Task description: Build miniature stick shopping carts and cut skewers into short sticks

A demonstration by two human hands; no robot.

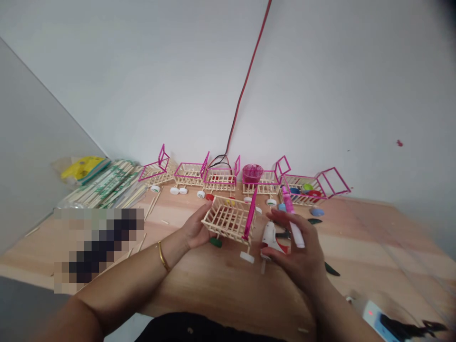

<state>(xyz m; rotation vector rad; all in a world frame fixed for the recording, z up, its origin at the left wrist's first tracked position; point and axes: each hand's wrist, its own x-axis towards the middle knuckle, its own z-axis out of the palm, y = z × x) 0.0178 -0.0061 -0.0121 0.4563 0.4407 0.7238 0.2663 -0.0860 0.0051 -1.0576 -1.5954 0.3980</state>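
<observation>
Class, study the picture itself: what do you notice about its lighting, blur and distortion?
Head view: soft light on the pale wall, with the top right corner darkened; head view: the right hand and the white box with a red light look slightly blurred; head view: a pixelated patch hides detail at left, and wide-angle stretching seems likely towards the edges.

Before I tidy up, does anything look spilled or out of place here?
A dark pink splotch marks the pale wall at right, perhaps splashed colour. On the table at left, loose sticks lie scattered, apart from the wrapped pile.
</observation>
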